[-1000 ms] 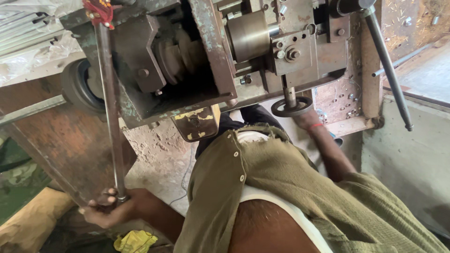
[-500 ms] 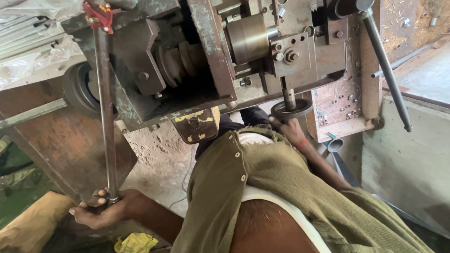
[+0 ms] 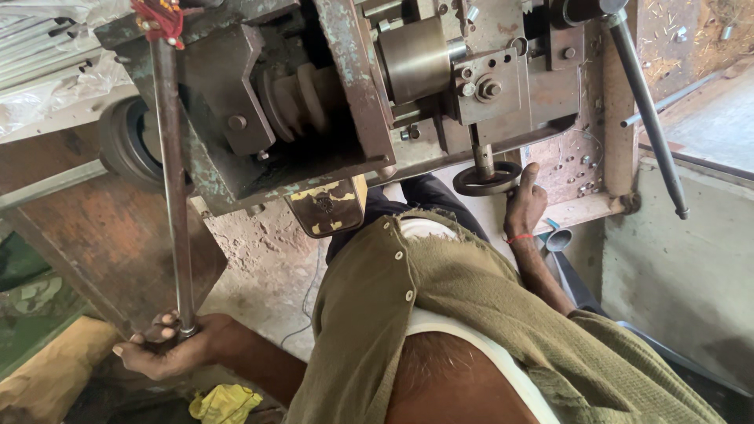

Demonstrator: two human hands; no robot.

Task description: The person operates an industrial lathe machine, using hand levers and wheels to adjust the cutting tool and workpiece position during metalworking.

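We see L hand (image 3: 169,349) gripping long lever rod (image 3: 174,196); R hand (image 3: 525,206), fingers loosely curled, touching small handwheel (image 3: 487,179).

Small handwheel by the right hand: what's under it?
Under the handwheel, the right hand touches its rim beside a thin shaft. Lower down, the olive shirt hides the rest.

Yellow rag (image 3: 225,403) on dusty floor (image 3: 267,275)
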